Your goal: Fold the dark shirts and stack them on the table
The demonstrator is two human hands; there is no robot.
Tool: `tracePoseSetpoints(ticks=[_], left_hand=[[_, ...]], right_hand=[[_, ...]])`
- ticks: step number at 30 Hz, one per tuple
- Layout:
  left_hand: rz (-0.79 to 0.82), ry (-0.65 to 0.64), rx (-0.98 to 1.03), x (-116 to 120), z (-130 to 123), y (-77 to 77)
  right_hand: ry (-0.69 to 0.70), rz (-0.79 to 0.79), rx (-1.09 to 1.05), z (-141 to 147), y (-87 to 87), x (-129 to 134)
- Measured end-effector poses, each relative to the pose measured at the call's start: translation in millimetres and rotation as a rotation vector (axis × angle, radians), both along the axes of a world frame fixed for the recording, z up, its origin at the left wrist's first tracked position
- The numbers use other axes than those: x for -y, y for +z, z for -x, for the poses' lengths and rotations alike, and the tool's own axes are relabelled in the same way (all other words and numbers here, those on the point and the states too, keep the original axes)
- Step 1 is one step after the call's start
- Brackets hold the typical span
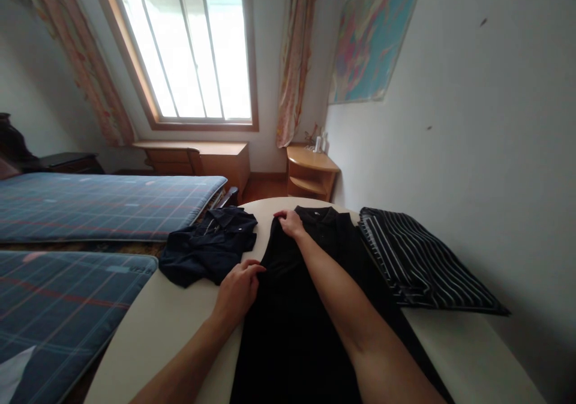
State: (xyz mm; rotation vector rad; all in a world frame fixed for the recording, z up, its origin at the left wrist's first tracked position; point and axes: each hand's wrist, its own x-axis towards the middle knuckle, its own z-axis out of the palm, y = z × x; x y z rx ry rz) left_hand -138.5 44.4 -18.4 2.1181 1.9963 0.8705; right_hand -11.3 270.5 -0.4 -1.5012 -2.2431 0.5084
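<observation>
A black collared shirt (pixel 288 326) lies spread on the pale round table (pixel 148 332), its collar at the far end. My left hand (pixel 238 287) pinches the shirt's left edge about midway up the visible cloth. Farther up, near the shoulder, my right hand (pixel 290 221) grips the same edge, with the forearm crossing over the shirt. Both hands are closed on the fabric. Left of the shirt sits a crumpled dark navy collared shirt (pixel 204 251). To the right, a folded black-and-white striped cloth (pixel 418 254) lies by the wall.
Two beds with blue plaid mattresses (pixel 99 206) stand at the left, close to the table. Behind the table are a wooden desk (pixel 220 149) beneath the window and a corner shelf (pixel 310 159) holding small items. A white wall (pixel 486 170) runs along the right.
</observation>
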Motion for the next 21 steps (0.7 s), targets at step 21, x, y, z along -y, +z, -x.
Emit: tracePoseSetpoints(ticks=[21], left_hand=[[0.012, 0.095, -0.117, 7, -11, 10.9]], right_hand=[[0.333, -0.119, 0.218, 3, -14.0, 69]])
